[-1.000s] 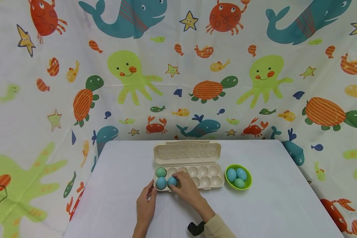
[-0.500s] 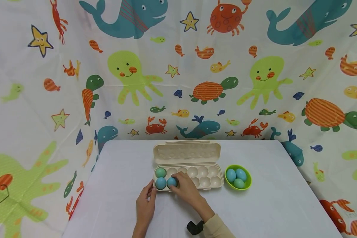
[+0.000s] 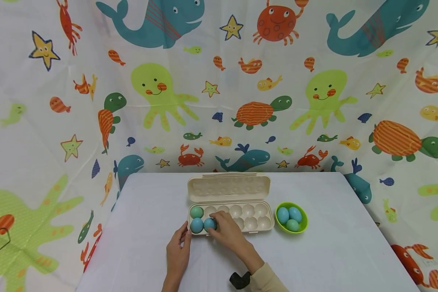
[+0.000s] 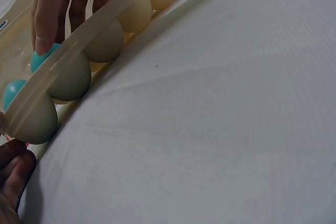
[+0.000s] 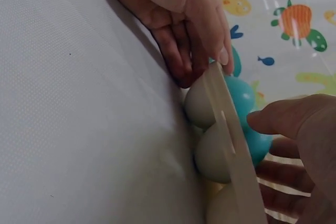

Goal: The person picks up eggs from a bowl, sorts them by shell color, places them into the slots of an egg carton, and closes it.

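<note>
A beige egg carton (image 3: 255,231) lies on the white table with its lid (image 3: 228,188) raised at the back. In its leftmost column sit a green egg (image 3: 196,212) at the back and a blue egg (image 3: 196,225) in front. My right hand (image 3: 228,231) pinches another blue egg (image 3: 209,224), set in the second front cup, between thumb and fingers. At the carton's left end, my left hand (image 3: 178,247) holds the corner; the right wrist view shows its fingertips (image 5: 223,56) at the rim and other fingers curled below.
To the carton's right stands a lime-green bowl (image 3: 305,222) with two blue eggs (image 3: 295,213) and a green egg (image 3: 293,225). A sea-animal patterned cloth (image 3: 211,121) hangs behind and beside the table. Something black (image 3: 239,280) is at the right wrist.
</note>
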Demonstrator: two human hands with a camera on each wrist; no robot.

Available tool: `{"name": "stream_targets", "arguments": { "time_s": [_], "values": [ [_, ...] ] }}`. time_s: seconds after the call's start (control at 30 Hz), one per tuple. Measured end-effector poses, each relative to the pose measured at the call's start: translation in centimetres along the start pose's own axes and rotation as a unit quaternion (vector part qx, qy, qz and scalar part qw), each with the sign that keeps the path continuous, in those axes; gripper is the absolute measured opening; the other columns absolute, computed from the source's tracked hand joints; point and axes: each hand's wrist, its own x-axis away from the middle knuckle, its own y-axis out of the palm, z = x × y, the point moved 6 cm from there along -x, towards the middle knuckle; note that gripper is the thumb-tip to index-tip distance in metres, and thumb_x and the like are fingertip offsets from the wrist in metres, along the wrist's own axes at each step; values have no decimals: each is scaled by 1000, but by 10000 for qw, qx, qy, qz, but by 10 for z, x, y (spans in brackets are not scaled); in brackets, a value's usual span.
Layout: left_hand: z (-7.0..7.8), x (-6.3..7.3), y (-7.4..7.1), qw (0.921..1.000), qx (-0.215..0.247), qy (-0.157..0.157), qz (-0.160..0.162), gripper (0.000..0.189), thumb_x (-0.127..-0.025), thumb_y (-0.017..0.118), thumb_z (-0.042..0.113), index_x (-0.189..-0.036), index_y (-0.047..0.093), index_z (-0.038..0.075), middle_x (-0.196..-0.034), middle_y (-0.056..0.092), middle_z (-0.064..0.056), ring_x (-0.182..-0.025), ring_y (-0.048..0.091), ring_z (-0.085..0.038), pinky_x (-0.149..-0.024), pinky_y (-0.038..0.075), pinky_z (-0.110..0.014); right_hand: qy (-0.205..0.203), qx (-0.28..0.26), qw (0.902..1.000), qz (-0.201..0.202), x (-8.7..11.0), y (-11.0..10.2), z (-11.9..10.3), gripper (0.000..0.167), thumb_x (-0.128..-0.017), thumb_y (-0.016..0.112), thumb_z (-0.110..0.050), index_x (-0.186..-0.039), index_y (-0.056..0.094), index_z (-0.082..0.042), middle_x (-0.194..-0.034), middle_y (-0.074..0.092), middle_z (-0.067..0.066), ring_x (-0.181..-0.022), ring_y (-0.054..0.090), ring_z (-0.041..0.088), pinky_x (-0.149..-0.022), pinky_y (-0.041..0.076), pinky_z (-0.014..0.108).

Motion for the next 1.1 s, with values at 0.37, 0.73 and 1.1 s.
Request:
{"name": "stream_targets", "arguments": {
  "time_s": [0.37, 0.73, 1.1],
  "values": [
    [-2, 0, 1, 9999, -63, -98, 4, 34, -97, 66, 12, -131, 65, 8, -126, 71, -7, -96, 70, -6, -82, 50, -3, -44, 174, 9993, 333, 3, -27, -2, 40, -84, 78, -24, -121, 67, -11, -120, 66, 5, -108, 61, 24, -88, 57, 37],
    [2, -1, 1, 9999, -134, -23, 12, 34, -99, 63, 12, -132, 64, 7, -128, 70, -9, -97, 70, -9, -83, 51, -4, -66, 443, 9945, 948, 12, -60, 11, 41, -81, 81, -21, -119, 69, -10, -117, 66, 5, -107, 59, 25, -89, 54, 40],
    [-1, 0, 2, 9997, -156, -161, -133, 35, -99, 63, 16, -133, 63, 8, -130, 69, -7, -98, 69, -8, -84, 48, 0, 564, 506, 9920, 1007, 28, -90, 41, 44, -83, 80, -22, -123, 67, -8, -123, 65, 8, -116, 58, 28, -98, 52, 46]
  ]
}}
